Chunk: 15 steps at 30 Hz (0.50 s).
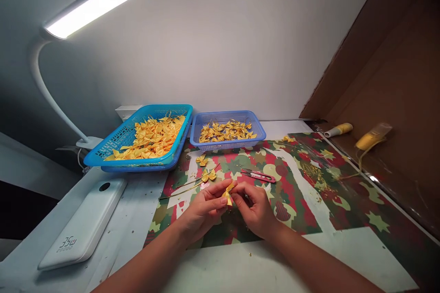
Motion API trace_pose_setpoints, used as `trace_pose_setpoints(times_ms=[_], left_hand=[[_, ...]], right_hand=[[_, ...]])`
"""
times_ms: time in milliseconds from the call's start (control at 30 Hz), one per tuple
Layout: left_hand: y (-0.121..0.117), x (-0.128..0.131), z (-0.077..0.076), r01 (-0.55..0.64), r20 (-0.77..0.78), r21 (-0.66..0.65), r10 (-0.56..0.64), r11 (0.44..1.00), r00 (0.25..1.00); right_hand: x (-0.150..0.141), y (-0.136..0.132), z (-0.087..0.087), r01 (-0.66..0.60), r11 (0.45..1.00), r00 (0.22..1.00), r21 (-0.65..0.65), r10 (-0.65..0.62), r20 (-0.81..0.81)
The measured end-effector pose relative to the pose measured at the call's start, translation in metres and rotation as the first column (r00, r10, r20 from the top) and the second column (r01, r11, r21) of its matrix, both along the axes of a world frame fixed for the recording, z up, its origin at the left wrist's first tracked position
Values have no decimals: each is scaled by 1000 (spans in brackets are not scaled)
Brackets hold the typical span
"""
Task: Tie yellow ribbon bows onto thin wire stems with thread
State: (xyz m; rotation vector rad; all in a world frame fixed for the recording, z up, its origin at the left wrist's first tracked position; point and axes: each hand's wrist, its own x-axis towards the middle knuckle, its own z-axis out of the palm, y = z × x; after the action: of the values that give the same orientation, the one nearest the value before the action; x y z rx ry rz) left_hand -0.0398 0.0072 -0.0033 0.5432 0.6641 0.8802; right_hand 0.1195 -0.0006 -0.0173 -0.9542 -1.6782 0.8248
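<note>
On the white, flat, rounded-rectangular plastic power bank [85,224], placed well to the left of the grip of the left hand [209,203], the dark marking "35W" can be read. Beneath it a smaller, fainter row of digits is printed, apparently "20000", its first figure blurred.

Forearms [154,254] angled inward, left grip [203,207] pinched, right grip [257,208] curled

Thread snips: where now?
Head view, slightly right of centre: the snips lie on the camouflage-patterned sheet, just beyond the right hand.
</note>
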Motion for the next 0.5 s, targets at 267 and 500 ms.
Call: trace_pose_setpoints(times_ms=[267, 500], left_hand=[[1, 0, 1, -50, -33, 68, 53, 996, 998], [2, 1, 2, -97, -98, 86, 105, 992, 990]], right_hand=[[0, 2, -2, 26, 1000, 1000, -2, -26, 5], [2, 6, 0, 43, 999, 999, -17, -43, 30]])
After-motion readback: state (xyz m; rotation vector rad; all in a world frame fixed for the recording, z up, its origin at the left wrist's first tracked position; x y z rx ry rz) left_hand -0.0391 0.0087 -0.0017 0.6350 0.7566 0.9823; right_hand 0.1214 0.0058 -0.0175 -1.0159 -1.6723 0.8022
